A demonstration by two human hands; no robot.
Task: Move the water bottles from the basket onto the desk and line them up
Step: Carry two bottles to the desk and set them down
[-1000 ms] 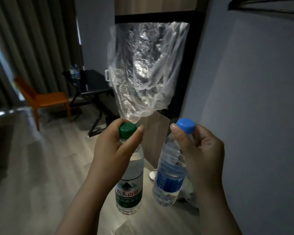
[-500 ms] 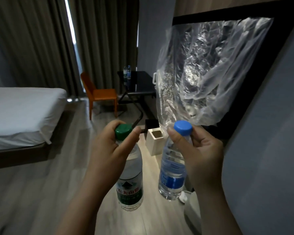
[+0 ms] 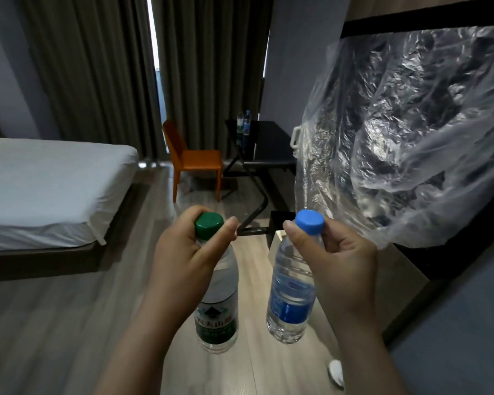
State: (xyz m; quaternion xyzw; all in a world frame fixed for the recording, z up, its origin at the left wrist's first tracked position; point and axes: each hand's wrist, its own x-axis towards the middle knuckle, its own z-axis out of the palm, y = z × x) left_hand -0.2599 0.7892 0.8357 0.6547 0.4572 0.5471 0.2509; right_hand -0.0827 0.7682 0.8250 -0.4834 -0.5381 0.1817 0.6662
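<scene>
Left hand [image 3: 183, 258] grips the green bottle [image 3: 217, 303] by its neck; right hand [image 3: 334, 266] the blue bottle [image 3: 290, 303]. Carry both upright to the desk [image 3: 271, 143], beside the pair [image 3: 244, 122] there.

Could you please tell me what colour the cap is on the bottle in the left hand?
Green cap, seen in the head view.

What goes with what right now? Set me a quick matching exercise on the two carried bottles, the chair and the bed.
Things:
1. green-capped bottle
2. blue-capped bottle
3. orange chair
4. bed

Places:
A. beside the dark desk
B. in the right hand
C. far left of the room
D. in the left hand

Pairs: 1-D, 2-B, 3-A, 4-C
</scene>
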